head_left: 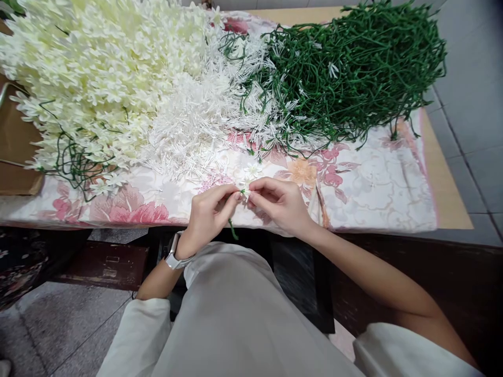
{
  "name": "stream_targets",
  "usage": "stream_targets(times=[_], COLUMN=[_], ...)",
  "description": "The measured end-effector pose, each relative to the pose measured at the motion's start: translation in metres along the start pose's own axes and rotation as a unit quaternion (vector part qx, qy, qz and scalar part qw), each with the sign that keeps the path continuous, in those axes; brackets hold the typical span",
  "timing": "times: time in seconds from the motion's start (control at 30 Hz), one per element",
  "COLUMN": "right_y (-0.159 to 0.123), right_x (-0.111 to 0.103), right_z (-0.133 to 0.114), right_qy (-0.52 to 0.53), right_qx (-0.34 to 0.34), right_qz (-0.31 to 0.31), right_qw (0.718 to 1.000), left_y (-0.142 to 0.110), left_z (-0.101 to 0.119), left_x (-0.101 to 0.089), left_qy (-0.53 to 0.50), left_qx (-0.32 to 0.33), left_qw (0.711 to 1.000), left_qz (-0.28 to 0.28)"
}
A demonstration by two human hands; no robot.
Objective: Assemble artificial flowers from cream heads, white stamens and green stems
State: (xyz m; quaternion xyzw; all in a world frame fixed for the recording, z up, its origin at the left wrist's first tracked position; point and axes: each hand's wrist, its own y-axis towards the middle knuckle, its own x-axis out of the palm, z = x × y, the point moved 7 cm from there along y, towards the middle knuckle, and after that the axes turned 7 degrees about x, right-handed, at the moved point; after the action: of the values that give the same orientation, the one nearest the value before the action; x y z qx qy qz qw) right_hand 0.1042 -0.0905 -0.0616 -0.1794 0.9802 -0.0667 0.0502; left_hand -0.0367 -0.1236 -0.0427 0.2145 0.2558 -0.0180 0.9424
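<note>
Close to the table's front edge, my left hand [212, 212] pinches a green plastic stem [233, 230]; its tail hangs below the fingers and its green tip shows between my hands. My right hand [281, 204] is closed in a pinch at that tip, on a small white piece, perhaps a stamen or petal, mostly covered by the fingers. Just beyond the fingertips is a white artificial flower [252, 169]; whether it lies on the cloth or is held, I cannot tell.
Cream-white artificial blossoms [106, 68] are heaped at the left, thin white stamens [192, 115] in the middle, green stems [353, 73] at the right. Loose stems [74, 162] lie at the front left. Beneath is a floral cloth [385, 188]; a cardboard box [18, 141] stands far left.
</note>
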Motion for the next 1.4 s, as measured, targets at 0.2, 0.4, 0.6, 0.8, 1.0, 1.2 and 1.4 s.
stream_targets(times=[0.2,0.4,0.6,0.8,1.0,1.2,1.4], right_y=[0.0,0.0,0.0,0.0,0.001,0.003,0.034], right_x=[0.0,0.001,0.001,0.002,-0.002,-0.052,-0.05], right_z=[-0.003,-0.005,-0.004,-0.007,-0.006,-0.03,-0.064], right_qy=[-0.034,-0.055,-0.055,-0.042,0.001,-0.075,-0.403], right_qx=[-0.024,-0.035,-0.034,-0.047,-0.033,-0.097,-0.184], right_qz=[-0.017,-0.032,-0.033,-0.042,-0.009,0.175,0.105], right_qw=[0.999,0.997,0.997,0.997,0.999,0.977,0.89], left_y=[0.001,0.001,0.002,0.003,0.001,-0.015,-0.021], left_z=[0.002,0.006,0.009,0.012,0.001,-0.023,-0.039], left_x=[0.001,0.001,0.002,0.001,-0.006,-0.062,-0.068], left_qy=[-0.006,0.024,0.037,0.059,-0.006,-0.015,-0.006], left_qx=[0.02,0.051,0.068,0.093,0.001,-0.112,-0.147], left_qw=[1.0,0.998,0.997,0.994,0.999,0.943,0.935], left_qz=[-0.019,-0.016,-0.008,0.0,0.041,0.314,0.324])
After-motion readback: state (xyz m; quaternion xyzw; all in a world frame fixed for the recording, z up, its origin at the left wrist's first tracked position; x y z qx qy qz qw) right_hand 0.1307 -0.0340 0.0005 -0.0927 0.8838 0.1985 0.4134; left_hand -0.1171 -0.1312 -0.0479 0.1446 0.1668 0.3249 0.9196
